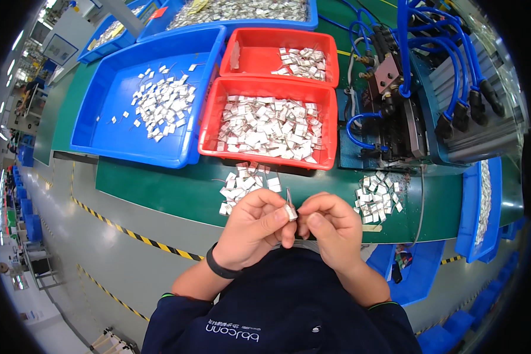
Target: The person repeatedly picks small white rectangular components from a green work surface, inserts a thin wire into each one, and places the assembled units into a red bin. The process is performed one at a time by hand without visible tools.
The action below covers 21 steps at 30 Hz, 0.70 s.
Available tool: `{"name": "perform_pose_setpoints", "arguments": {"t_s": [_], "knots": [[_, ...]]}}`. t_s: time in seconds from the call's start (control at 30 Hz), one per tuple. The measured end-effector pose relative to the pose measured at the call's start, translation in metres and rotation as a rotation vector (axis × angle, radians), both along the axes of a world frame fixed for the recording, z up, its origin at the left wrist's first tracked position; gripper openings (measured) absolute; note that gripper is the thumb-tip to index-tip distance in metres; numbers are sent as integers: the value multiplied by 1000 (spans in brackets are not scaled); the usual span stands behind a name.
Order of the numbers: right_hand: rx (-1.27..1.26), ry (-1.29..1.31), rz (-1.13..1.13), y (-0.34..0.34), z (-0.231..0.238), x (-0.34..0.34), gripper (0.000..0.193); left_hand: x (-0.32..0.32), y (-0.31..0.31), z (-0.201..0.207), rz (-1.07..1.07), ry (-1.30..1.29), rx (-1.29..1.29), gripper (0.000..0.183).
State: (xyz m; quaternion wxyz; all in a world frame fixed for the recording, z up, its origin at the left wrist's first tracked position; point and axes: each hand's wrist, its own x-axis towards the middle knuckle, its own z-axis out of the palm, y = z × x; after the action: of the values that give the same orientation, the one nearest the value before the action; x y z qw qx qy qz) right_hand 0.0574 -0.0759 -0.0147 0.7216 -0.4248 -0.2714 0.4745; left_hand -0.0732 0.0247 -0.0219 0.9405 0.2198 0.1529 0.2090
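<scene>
Fingertips of both hands meet over one small silver component, pinched between thumb and forefinger on each side, two thin leads rising from its top. Left hand is closed on the component's left face; right hand is closed on its right edge, remaining fingers curled in. A dark band sits on the left wrist.

Landmark: the near red bin, filled with like silver components.
- Held component: well in front of the red bin's near wall, over the near edge of the green bench, close to the person's chest.
- Loose pile of components: just in front of the bin's near wall, lying on the bench, just beyond the left hand's fingers.
- Second loose pile: in front of and right of the bin, near the right hand, close to the bench edge.
- Far red bin: touching the landmark's far wall, partly filled.
- Blue tray: against the landmark's left wall, components scattered in its middle.
- Machine with blue hoses: right of the bin, near its right wall.

Open bench room: a bare green strip runs left of the first pile, in front of the blue tray; a narrower gap lies between the two piles
</scene>
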Motion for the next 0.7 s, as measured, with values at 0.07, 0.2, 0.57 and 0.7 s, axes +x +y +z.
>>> {"name": "perform_pose_setpoints", "arguments": {"t_s": [0.07, 0.2, 0.57, 0.7], "knots": [[5, -49, -25, -4, -5, 1, 13, -4, 3, -6, -50, -188, -171, 8], [-57, -119, -63, -3, -8, 1, 13, -10, 3, -11, -136, -434, -385, 11], [-87, -190, -85, -3, -21, -4, 9, -7, 11, -26, -281, -766, -443, 9], [-96, -202, -81, -3, -21, -4, 9, -6, 10, -25, -287, -799, -419, 10]]}}
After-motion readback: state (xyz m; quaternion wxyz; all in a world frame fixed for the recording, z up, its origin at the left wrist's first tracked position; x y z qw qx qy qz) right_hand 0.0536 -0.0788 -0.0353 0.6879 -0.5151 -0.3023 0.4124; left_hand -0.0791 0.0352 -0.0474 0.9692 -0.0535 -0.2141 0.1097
